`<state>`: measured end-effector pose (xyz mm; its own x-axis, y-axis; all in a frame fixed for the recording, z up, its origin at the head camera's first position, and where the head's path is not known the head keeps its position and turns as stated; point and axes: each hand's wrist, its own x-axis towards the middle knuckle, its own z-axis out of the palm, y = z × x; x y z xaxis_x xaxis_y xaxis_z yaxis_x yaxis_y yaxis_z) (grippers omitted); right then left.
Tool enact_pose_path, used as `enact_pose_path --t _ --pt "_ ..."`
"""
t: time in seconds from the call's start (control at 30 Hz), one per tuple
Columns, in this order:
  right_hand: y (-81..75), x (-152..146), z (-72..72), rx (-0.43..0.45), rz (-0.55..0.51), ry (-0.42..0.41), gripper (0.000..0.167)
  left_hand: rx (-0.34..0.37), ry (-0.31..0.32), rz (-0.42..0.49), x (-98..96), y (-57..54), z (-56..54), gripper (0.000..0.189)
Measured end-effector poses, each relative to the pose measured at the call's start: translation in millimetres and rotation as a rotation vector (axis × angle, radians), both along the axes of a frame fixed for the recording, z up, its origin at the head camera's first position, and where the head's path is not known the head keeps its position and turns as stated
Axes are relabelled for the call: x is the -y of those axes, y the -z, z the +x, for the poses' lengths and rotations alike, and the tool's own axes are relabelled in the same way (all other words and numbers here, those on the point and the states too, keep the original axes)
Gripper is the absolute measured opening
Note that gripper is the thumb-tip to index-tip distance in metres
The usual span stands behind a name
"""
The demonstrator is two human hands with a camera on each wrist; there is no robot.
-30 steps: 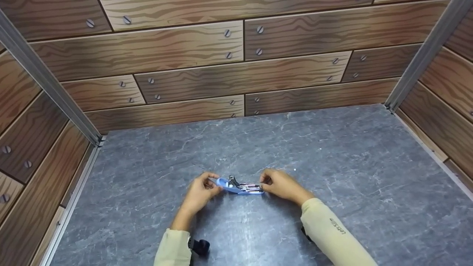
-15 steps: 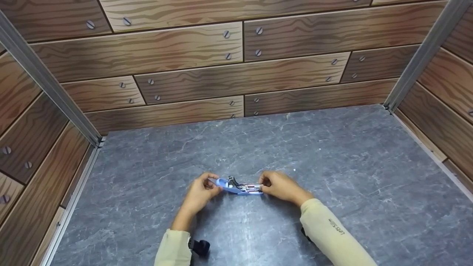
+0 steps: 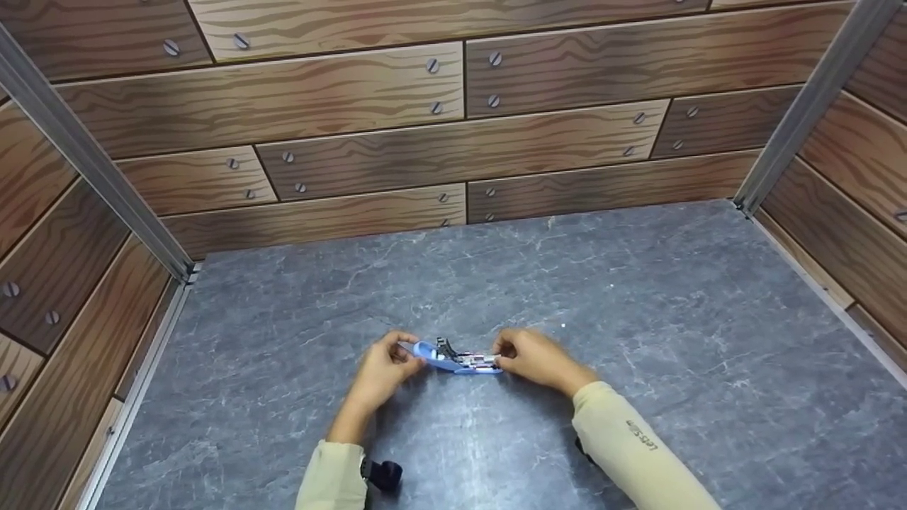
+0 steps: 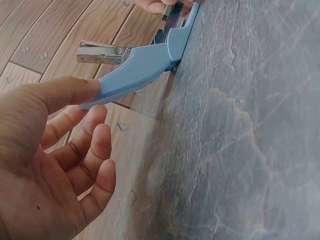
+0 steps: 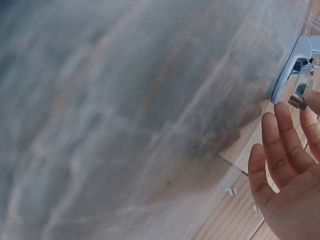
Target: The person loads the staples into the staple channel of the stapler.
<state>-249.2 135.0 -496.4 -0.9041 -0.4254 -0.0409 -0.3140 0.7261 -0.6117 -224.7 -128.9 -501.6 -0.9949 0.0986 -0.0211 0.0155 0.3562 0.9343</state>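
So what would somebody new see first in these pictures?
Probably the blue stapler, opened out low in the middle of the head view, with the left hand pinching one end and the right hand at the other. It stands out against the grey table. Behind it, the wall shows wood planks with big screws.

Right sleeve (image 3: 634,453) carries small dark lettering (image 3: 642,435), reads as "LetsSlim". Runs lengthwise along the pale forearm fabric, slanting down-right in the head view. Letters slightly soft.
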Motion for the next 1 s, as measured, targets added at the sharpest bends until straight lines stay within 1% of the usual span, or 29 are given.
enact_pose_path --t 0.17,0.27,0.43,0.6,0.87,1.0 --pt "0.3 2.8 1.0 -0.018 0.009 0.009 0.005 -0.008 0.010 0.021 0.6 0.8 1.0 0.034" --pt "-0.1 4.2 1.5 -0.032 0.023 0.014 0.005 -0.026 0.017 0.033 0.9 1.2 1.3 0.035" --pt "1.0 6.1 1.3 -0.027 0.031 0.017 0.005 -0.015 0.012 0.038 1.4 2.3 1.3 0.036" --pt "-0.2 6.2 2.4 -0.007 0.029 0.032 0.004 -0.009 0.004 0.039 0.4 0.3 2.3 0.036" --pt "-1.7 5.4 2.1 -0.022 0.040 0.040 0.003 -0.002 0.007 0.033 0.3 1.4 0.7 0.035" --pt "-2.2 5.3 1.7 -0.026 0.038 0.039 0.004 0.005 0.004 0.025 0.5 0.3 1.1 0.034"
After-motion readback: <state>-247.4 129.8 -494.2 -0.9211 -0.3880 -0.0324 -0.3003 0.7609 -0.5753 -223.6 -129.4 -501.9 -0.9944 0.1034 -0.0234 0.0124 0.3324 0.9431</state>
